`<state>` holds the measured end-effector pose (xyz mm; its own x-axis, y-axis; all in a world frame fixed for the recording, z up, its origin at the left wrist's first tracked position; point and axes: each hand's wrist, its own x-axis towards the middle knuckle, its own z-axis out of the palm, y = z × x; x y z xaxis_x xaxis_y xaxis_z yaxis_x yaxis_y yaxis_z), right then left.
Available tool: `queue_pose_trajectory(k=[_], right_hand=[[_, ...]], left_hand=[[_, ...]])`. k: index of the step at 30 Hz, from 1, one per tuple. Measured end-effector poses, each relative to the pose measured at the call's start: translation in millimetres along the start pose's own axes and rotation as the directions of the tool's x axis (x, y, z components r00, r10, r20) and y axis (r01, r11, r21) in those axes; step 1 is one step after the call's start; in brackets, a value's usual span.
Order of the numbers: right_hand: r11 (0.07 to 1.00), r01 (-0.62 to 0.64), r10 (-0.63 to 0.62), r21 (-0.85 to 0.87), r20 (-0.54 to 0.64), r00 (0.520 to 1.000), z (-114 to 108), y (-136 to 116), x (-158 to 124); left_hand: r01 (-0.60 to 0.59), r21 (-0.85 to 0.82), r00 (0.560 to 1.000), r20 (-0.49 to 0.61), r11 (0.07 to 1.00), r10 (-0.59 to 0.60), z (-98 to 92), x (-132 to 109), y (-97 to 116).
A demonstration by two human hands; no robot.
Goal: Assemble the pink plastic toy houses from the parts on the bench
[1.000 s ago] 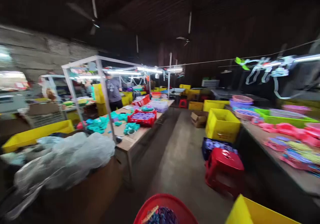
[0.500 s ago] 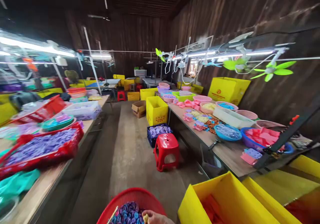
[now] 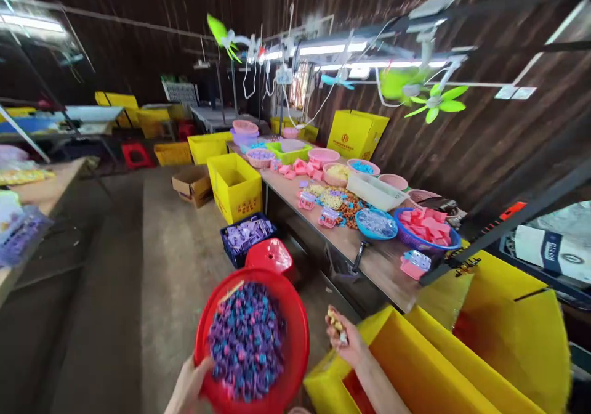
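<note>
My left hand (image 3: 192, 377) grips the left rim of a round red basin (image 3: 299, 334). Inside it lies a heap of small purple, blue and pink plastic pieces (image 3: 247, 343), with a pale stick-like piece near the far rim. To the right of the basin, apart from it, my right hand (image 3: 345, 339) is closed round several small pale-yellow pieces (image 3: 335, 320), too small to name. That hand is above the edge of a yellow box (image 3: 392, 334).
A red stool (image 3: 270, 255) and a dark blue crate (image 3: 248, 234) of purple parts stand ahead. On the right, a long table (image 3: 383, 266) bears baskets, a blue bowl (image 3: 376, 224) and a blue basket (image 3: 427, 229) of pink parts. Another table (image 3: 55, 186) is at left.
The view has swung right. The basin has risen further into view, with my left hand now visible on its rim. My right hand has moved from over the basin to its right.
</note>
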<state>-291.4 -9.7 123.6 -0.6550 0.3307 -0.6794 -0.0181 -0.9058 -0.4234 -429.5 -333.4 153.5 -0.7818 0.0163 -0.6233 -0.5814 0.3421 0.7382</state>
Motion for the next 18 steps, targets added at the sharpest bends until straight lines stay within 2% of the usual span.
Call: queue_pose_trajectory(k=[2,6,9,13,15,18], right_hand=[[1.000,-0.003,0.003,0.004,-0.069,0.998,3,-29,24],[1.000,-0.005,0.004,-0.011,-0.149,0.989,18,-78,67],[1.000,0.017,-0.019,-0.008,-0.191,0.981,31,-111,93],[0.998,0.061,-0.057,0.011,-0.254,0.966,39,-153,130],[0.997,0.081,-0.074,0.012,-0.291,0.954,40,-173,148],[0.995,0.099,-0.098,-0.015,-0.357,0.929,41,-202,174]], left_hand=[[-0.041,-0.108,0.997,0.054,0.993,0.047,22.0,16,28],[0.021,-0.111,0.997,0.070,0.994,-0.014,62.6,34,78],[0.030,-0.087,0.992,0.125,0.996,-0.019,85.5,52,109],[-0.133,0.042,0.971,0.207,0.990,0.122,113.0,94,146],[-0.243,0.108,0.947,0.242,0.964,0.211,128.6,118,165],[-0.338,0.204,0.917,0.289,0.919,0.273,153.4,148,196]])
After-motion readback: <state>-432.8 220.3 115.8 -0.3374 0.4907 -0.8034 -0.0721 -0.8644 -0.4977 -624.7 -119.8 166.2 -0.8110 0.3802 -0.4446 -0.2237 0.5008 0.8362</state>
